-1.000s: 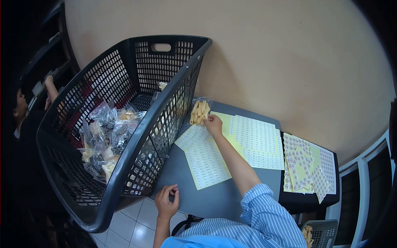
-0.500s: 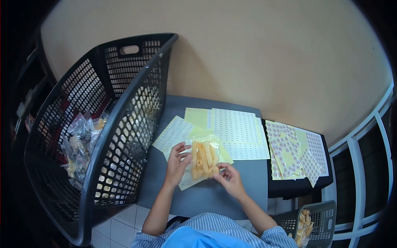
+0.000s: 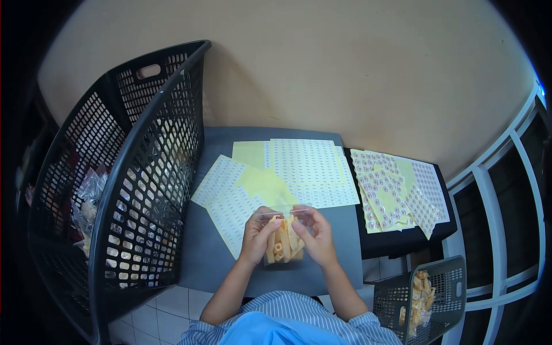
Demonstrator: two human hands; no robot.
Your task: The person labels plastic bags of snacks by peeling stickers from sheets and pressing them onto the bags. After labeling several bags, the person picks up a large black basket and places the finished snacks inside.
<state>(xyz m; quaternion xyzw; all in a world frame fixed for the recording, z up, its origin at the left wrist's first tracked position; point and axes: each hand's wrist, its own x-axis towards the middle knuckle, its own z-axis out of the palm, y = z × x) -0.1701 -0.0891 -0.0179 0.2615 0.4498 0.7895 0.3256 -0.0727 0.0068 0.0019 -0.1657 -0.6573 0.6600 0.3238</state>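
A clear plastic bag of tube-shaped yellow snacks (image 3: 282, 248) is held upright over the front of the grey table (image 3: 328, 230). My left hand (image 3: 260, 234) pinches its upper left side, thumb in front and fingers behind. On the upper right side, my right hand (image 3: 314, 236) grips the bag in the same way. The snack sticks stand inside, with their hollow ends showing near the bottom. Just beyond the bag lie overlapping sheets of small printed stickers (image 3: 310, 164) and a partly bare yellow backing sheet (image 3: 261, 183).
A tall black lattice basket (image 3: 155, 144) with several plastic packets (image 3: 89, 198) stands at the left. To the right, a black-covered surface (image 3: 385, 244) carries round-sticker sheets (image 3: 382, 192). Below it, a grey basket (image 3: 447, 287) holds snack packs (image 3: 422, 296). A wall (image 3: 322, 75) rises behind.
My right hand has moved from the bag's lower corner to its upper right side. The bag has come nearer my body, and my left hand now grips its top. The view has shifted.
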